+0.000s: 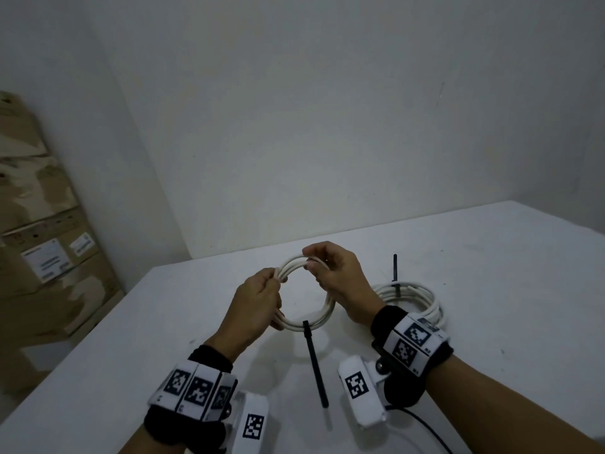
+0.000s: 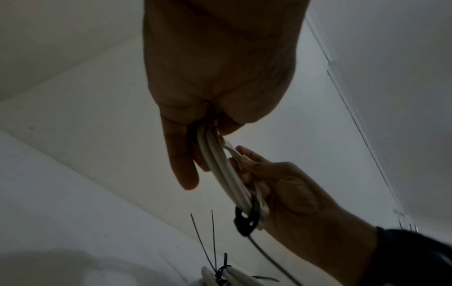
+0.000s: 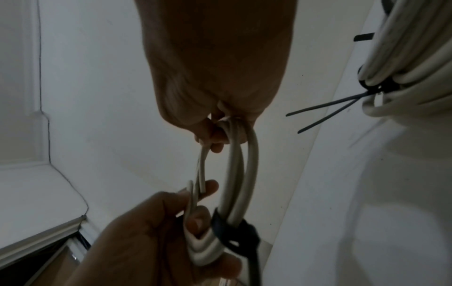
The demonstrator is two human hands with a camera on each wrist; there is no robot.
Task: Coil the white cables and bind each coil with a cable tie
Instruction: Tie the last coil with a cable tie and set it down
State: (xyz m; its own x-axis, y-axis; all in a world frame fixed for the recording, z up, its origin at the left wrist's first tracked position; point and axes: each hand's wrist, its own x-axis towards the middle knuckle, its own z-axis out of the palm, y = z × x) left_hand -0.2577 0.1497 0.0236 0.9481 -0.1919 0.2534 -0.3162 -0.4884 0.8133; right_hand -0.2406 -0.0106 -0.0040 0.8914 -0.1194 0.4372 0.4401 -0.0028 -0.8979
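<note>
Both hands hold one white cable coil (image 1: 296, 291) up above the white desk (image 1: 491, 257), the ring facing the person; the left hand (image 1: 258, 304) curls its fingers round the coil's left side, and in the right wrist view its thumb and fingertips (image 3: 210, 188) pinch a few strands near the top of that side; the right hand (image 1: 337, 276) grips the upper right arc, fingers folded over the strands, and the left wrist view shows the cable bundled against its palm; a black cable tie (image 1: 314, 362) is looped round the bottom of the coil, its long tail pointing down toward the person, its head sitting at the bundle between the two hands; whether the tie is pulled fully tight I cannot tell.

To the right, lying flat on the desk just behind the right wrist, is a second white coil (image 1: 415, 296); it is already bound, a black tie (image 1: 396, 273) standing up from its far edge; the wrist views show two thin tie tails (image 3: 325, 112) jutting from this bound coil.

Marker-patterned bands (image 1: 193, 391) wrap both wrists; stacked cardboard boxes (image 1: 39, 224) stand against the wall at the left, off the desk.
</note>
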